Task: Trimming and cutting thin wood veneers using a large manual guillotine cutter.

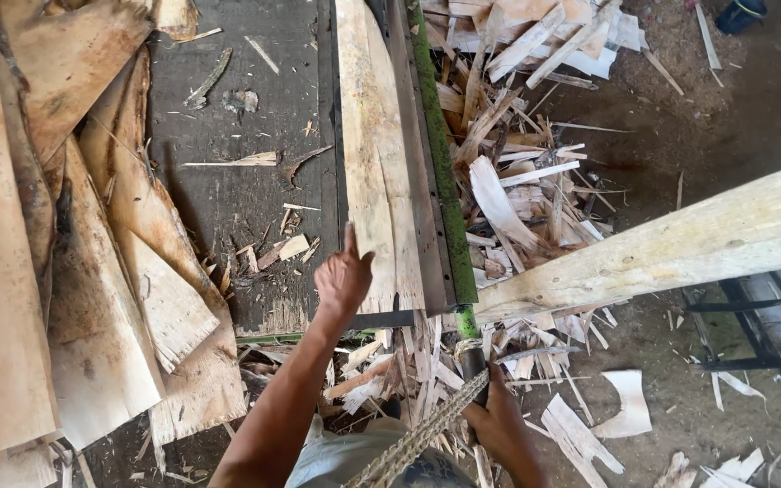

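Left hand (343, 280), fingers spread, is pressing the veneer strip (374, 154) at centre frame; right hand (496, 417) is gripping the green lever (445, 181) at lower centre.

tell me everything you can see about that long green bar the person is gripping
The green bar is a long, thin lever, apparently metal, with worn green paint. It runs from the top of the view down toward the person, along the edge of a grey blade plate. Its near end turns dark, bound with braided rope, where the right hand grips it. The left hand is apart, over a pale veneer sheet.
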